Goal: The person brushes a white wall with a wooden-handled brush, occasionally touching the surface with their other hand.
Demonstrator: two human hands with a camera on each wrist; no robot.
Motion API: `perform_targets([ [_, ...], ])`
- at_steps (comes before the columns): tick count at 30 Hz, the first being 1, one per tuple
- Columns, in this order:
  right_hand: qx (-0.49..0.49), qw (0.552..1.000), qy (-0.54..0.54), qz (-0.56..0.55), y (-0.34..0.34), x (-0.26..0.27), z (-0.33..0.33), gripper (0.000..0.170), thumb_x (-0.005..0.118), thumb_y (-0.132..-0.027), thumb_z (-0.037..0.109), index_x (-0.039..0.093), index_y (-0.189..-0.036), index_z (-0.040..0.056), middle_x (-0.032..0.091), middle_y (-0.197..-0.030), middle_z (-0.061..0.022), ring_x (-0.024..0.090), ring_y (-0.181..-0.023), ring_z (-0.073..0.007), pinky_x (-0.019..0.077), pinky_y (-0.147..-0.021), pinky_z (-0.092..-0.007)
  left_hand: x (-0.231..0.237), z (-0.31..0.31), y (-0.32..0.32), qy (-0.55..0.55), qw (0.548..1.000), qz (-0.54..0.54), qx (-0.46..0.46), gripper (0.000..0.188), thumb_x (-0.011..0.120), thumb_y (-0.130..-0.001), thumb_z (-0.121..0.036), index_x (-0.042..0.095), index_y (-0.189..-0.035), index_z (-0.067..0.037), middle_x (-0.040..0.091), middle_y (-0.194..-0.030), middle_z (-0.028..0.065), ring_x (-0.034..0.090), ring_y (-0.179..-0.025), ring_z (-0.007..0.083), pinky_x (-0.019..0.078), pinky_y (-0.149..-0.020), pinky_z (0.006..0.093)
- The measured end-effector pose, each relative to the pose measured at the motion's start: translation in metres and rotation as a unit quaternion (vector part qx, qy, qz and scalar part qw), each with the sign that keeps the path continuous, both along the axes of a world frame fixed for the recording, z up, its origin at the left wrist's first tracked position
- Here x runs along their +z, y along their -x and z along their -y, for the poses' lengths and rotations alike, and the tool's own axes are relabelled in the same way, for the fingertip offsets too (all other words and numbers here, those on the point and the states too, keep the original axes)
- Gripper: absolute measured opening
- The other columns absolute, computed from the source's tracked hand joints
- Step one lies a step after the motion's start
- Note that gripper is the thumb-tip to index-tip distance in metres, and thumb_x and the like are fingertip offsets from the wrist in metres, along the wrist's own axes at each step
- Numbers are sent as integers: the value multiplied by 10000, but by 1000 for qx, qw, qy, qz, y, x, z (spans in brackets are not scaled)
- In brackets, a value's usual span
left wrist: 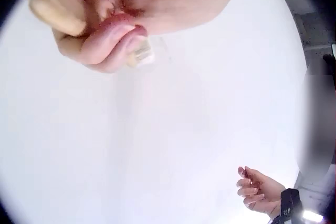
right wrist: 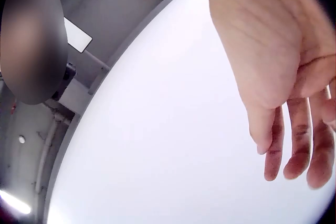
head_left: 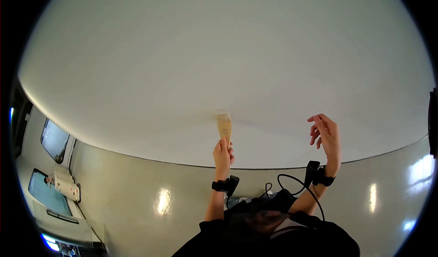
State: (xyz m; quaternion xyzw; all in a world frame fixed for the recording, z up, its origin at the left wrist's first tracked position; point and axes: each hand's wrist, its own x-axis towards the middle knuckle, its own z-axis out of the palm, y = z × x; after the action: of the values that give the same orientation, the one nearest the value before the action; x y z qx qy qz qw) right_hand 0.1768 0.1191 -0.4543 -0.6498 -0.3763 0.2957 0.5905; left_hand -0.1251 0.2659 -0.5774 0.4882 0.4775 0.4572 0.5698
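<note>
My left hand [head_left: 222,156] grips a flat paintbrush [head_left: 224,128] by its wooden handle. Its pale bristles point away from me and sit right at a large white wall [head_left: 273,65]. In the left wrist view, curled fingers [left wrist: 107,40] wrap the brush handle [left wrist: 55,11], and part of the bristles [left wrist: 143,55] shows past them. Off to the right, my right hand [head_left: 327,134] is raised in front of the wall, fingers loosely bent. Nothing is in that hand [right wrist: 283,77] in the right wrist view.
A glossy pale floor [head_left: 137,184] runs along the wall's lower edge. A black cable [head_left: 292,177] loops between the wrist cameras. At far left are a white machine-like unit [head_left: 66,184], a person [head_left: 47,180] and windows [head_left: 55,140]. Ceiling pipes [right wrist: 47,150] show overhead.
</note>
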Motion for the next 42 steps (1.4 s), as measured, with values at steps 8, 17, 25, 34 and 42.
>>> perform_targets([
  [8, 23, 1000, 7, 16, -6, -2, -3, 345, 527, -1087, 302, 700, -1029, 9, 571, -655, -21, 598, -483, -105, 345, -379, -224, 121, 36, -8, -96, 993, 62, 0, 385, 458, -1117, -425, 565, -1071, -59, 380, -622, -53, 283, -434, 19, 196, -402, 209],
  [17, 40, 999, 6, 8, -9, 3, -4, 342, 518, -1090, 294, 696, -1038, 7, 570, -657, -25, 596, -483, -103, 346, -375, -219, 117, -13, -35, -81, 990, 67, -95, 384, 487, -1105, -455, 575, -1119, -81, 441, -630, -40, 322, -433, 23, 217, -395, 220],
  [25, -26, 999, 36, 28, -7, 8, -1, 339, 523, -1084, 291, 701, -1048, 5, 577, -662, -28, 597, -472, -113, 338, -374, -223, -56, -11, 51, 190, 975, -51, -105, 388, 528, -1087, -448, 615, -984, -84, 428, -585, -62, 314, -394, 34, 223, -363, 240],
  [34, 34, 998, 32, 33, -6, 13, -3, 314, 525, -1079, 277, 700, -1055, 17, 573, -667, -25, 602, -492, -108, 341, -380, -231, 121, 30, 44, -91, 994, -1, 54, 336, 454, -1128, -390, 603, -1153, -90, 375, -591, -53, 281, -436, 21, 218, -405, 208],
  [42, 51, 997, 44, 21, -6, 9, -1, 308, 519, -1082, 267, 702, -1056, 20, 576, -673, -31, 605, -492, -113, 347, -378, -238, 107, -26, 46, -52, 997, 27, -46, 384, 464, -1113, -460, 614, -1050, -112, 346, -576, -69, 251, -434, 14, 162, -413, 227],
])
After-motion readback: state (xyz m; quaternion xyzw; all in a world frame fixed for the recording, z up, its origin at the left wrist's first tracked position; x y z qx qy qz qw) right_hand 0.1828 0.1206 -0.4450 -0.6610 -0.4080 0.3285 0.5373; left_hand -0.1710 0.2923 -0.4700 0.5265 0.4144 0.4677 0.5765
